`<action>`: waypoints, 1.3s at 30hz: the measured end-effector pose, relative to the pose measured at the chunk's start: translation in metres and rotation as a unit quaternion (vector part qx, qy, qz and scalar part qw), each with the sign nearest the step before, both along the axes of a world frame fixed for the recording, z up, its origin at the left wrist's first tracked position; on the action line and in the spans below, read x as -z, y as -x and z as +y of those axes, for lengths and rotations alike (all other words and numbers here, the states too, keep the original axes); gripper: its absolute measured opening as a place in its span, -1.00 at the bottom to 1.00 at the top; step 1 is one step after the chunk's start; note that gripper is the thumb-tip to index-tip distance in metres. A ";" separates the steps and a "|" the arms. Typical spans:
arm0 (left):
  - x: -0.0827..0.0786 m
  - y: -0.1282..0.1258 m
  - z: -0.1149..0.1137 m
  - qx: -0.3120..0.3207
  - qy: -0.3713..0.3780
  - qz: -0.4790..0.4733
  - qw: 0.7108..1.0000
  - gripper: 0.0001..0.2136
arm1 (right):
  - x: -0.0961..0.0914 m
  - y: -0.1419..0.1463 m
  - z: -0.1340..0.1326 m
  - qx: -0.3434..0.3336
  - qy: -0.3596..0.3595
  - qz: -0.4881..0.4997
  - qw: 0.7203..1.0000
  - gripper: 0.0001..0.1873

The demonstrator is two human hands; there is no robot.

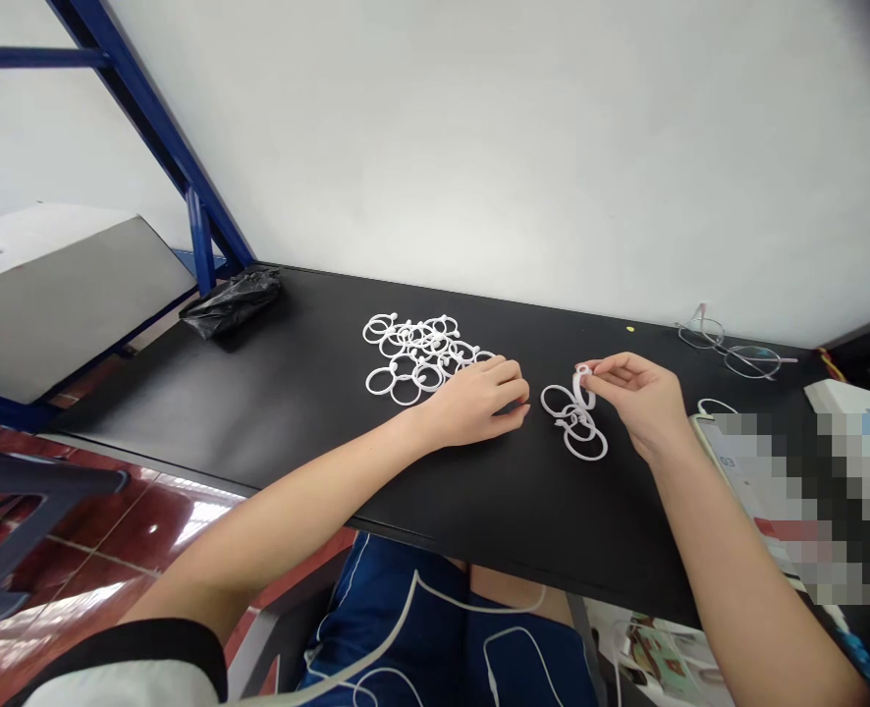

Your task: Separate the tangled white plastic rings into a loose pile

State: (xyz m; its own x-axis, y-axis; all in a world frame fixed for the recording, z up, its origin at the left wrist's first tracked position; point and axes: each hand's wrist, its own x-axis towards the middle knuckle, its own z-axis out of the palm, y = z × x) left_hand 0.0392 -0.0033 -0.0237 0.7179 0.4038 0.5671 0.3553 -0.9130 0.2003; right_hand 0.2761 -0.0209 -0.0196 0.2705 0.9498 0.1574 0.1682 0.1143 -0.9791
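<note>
My right hand (637, 398) pinches one white curtain ring (588, 395) between thumb and fingertips, its small eyelet pointing up. Directly under it lies a small group of similar white rings (586, 447), loosely overlapping on the black table. To the left spreads a larger heap of white rings (406, 390), each with a little knob or eyelet. My left hand (486, 401) rests at the right edge of that heap and covers part of it. Its fingers are loosely curled, with a gap to the thumb and nothing visible between them.
A crumpled black plastic bag (233, 302) lies at the table's far left, by a blue metal frame (162, 128). Eyeglasses (751, 361) lie at the back right. A phone (730, 462), partly blurred out, and a white box (847, 412) are beside my right forearm. White cable (398, 628) crosses my lap.
</note>
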 end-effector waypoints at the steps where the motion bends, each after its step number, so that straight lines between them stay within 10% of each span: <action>1: 0.000 0.000 0.000 0.002 0.000 0.000 1.000 -0.82 | 0.001 0.002 0.000 0.010 -0.006 0.000 1.000 -0.69; 25: 0.002 -0.007 -0.014 0.012 0.047 -0.082 0.995 -0.56 | -0.002 0.057 -0.022 -0.034 -0.061 -0.058 0.996 -0.67; 39: 0.000 -0.006 -0.007 -0.100 0.003 -0.106 0.989 -0.63 | -0.005 0.047 -0.019 -0.044 -0.048 -0.041 0.997 -0.79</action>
State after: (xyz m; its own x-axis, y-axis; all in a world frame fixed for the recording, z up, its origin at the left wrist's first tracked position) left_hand 0.0449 -0.0101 -0.0239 0.4885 0.5296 0.6935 0.4773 -0.8275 0.2957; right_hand 0.2292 -0.0398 -0.0149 0.1697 0.9484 0.2680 0.2332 0.2255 -0.9459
